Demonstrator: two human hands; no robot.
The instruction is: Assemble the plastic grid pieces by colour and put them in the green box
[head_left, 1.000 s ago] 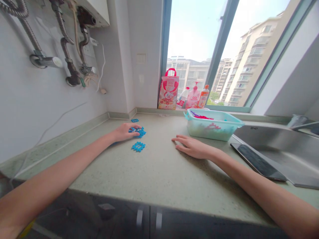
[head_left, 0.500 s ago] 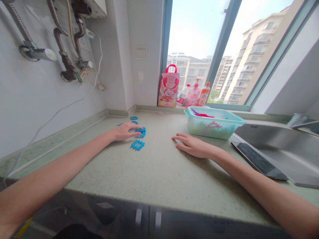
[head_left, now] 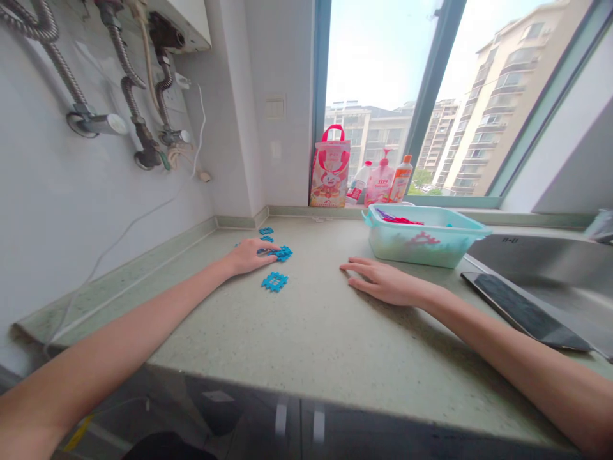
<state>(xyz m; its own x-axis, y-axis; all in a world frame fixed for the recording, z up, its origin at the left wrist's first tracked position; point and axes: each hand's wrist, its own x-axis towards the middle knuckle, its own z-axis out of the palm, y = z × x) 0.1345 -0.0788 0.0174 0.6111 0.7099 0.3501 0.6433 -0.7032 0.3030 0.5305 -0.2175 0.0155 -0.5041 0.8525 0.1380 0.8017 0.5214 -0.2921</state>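
My left hand is closed at the left of the counter, thumb and fingers on a blue notched plastic building piece. Part of that piece is hidden under the fingers. Just in front lies another blue square piece with an open lattice centre. Behind the hand are further blue pieces, some partly covered by it. My right hand rests palm down on the counter with its fingers stretched out, holding nothing. It is in front of a light teal plastic basket that holds red, purple and other pieces.
A dark phone-like slab lies by the edge of the steel sink. On the windowsill stand a pink bag, a pump bottle and an orange-capped bottle. Pipes and a white cable run along the left wall.
The view has shifted, so everything sits slightly farther right. My left hand's thumb and fingers have drawn closer together on the blue piece. My right hand remains flat on the counter.
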